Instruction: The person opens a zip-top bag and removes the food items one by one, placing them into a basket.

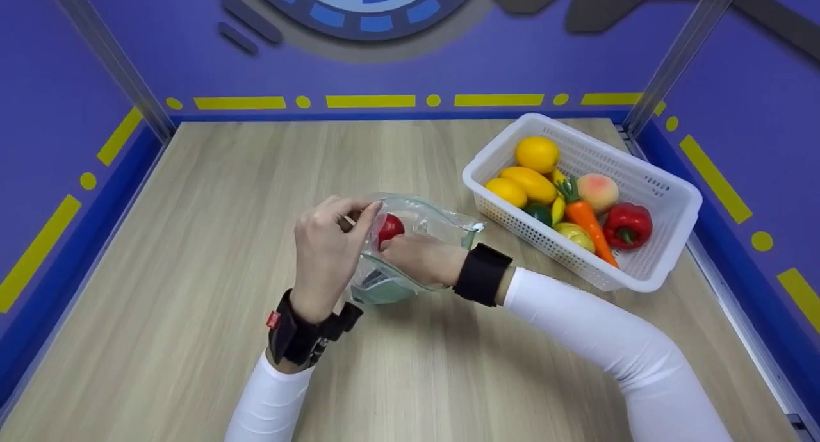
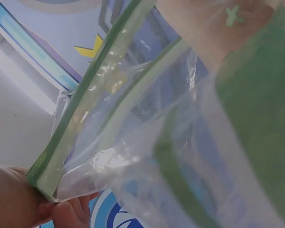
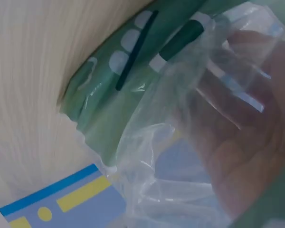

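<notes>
A clear zip bag [image 1: 384, 291] with green printing and a green zip edge stands on the table with its mouth spread. My left hand [image 1: 330, 246] pinches a corner of its rim; the left wrist view shows the thumb and fingers [image 2: 69, 213] at that corner. My right hand [image 1: 419, 256] reaches through the mouth into the bag. Right by its fingers, inside the bag, is a round, glossy red thing [image 1: 392, 227], partly covered. In the right wrist view the right hand [image 3: 247, 123] shows through the plastic; whether it grips the red thing is hidden.
A white plastic basket [image 1: 666, 237] stands at the right. In it lie a red bell pepper [image 1: 628, 226], a carrot [image 1: 586, 221], a peach [image 1: 598, 192], and several yellow fruits such as the mango [image 1: 530, 184]. Blue panels [image 1: 410, 77] wall the table.
</notes>
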`<state>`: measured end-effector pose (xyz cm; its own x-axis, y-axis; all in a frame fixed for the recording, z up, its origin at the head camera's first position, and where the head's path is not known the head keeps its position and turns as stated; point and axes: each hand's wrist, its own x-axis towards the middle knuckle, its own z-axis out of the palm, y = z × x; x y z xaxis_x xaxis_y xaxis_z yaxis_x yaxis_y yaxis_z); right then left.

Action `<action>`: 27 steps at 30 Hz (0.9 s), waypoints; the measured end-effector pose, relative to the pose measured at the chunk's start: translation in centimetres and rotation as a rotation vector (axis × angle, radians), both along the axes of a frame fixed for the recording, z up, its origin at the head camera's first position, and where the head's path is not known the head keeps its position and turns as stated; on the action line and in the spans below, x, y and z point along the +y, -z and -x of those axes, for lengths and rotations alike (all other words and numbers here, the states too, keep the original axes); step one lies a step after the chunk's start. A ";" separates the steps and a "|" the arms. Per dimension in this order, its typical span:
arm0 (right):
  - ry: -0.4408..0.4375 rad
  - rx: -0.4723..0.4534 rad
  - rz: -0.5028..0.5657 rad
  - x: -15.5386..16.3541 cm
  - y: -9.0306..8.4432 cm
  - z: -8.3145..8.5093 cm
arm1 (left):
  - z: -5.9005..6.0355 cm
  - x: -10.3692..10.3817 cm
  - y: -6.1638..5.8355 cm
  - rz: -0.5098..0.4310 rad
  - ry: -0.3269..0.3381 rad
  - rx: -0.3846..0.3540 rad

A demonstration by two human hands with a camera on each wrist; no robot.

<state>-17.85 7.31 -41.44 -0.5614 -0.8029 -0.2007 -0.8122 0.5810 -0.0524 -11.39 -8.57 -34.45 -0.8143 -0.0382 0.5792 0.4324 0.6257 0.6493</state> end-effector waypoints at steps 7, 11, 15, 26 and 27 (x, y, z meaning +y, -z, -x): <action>-0.054 0.062 0.051 -0.3 1.2 0.7 | -0.1 0.0 0.0 -0.013 0.010 0.001; -0.020 0.128 -0.044 -0.6 1.4 0.7 | -0.1 -0.2 -0.2 -0.018 -0.005 0.014; -0.002 0.257 -0.189 -0.9 1.9 0.5 | -0.1 -0.2 -0.2 -0.020 -0.005 0.026; -0.161 0.603 -0.216 0.1 2.6 0.9 | -0.2 0.2 0.0 -0.015 0.030 0.033; -0.166 0.626 -0.211 0.2 2.4 0.9 | -0.2 0.1 0.0 -0.015 0.031 0.033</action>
<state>-18.79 7.52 -43.88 -0.4953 -0.8678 -0.0398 -0.7318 0.3921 0.5574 -11.19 -8.42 -34.48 -0.7957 -0.0216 0.6053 0.4729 0.6021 0.6433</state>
